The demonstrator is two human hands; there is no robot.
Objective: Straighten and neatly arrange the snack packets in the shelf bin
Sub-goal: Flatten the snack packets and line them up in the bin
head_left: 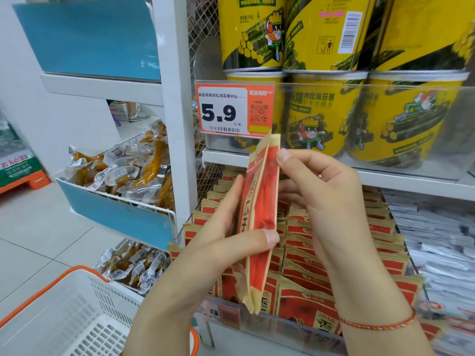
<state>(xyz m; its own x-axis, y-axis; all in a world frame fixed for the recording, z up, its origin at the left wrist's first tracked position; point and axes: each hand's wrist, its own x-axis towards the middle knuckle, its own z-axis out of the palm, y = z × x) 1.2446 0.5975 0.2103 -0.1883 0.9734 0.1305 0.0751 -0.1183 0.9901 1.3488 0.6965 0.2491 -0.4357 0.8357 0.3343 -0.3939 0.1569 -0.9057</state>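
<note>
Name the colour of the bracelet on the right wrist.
Red, with small yellow flecks: the bracelet, seen in the head view.

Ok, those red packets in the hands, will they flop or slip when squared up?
Probably fairly stiff: the packets stand edge-up between the left hand and right hand without sagging. Likely light, held by fingertips. The smooth faces may slide against each other.

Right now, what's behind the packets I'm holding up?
Behind the held packets, gripped by the left hand and right hand, stand rows of matching packets in the bin. The rows directly behind are covered.
</note>
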